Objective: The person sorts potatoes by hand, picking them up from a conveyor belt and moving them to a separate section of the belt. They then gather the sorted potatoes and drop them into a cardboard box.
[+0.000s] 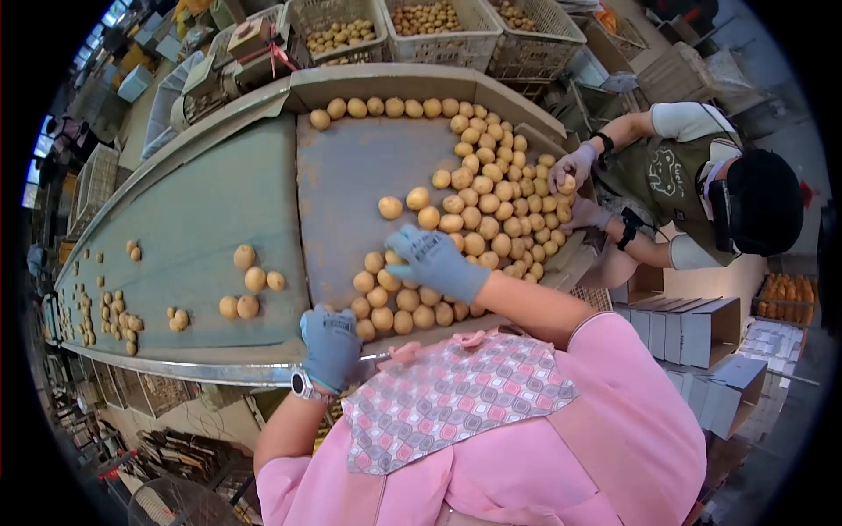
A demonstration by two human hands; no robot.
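my right grip point(434, 261) lies spread over potatoes point(474, 244), grasping none; my left grip point(331, 344) curls at the surface point(351, 167) edge, hold unclear.

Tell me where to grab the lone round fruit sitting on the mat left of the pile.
Come from straight above and pinch the lone fruit across its widest middle, near side to far side. It is round, and bare mat lies on those sides, while another fruit sits close on its right.

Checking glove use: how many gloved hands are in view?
4. The left hand at the table rim, right hand on the round fruit; co-worker's hands at the pile's right. Others may be hidden.
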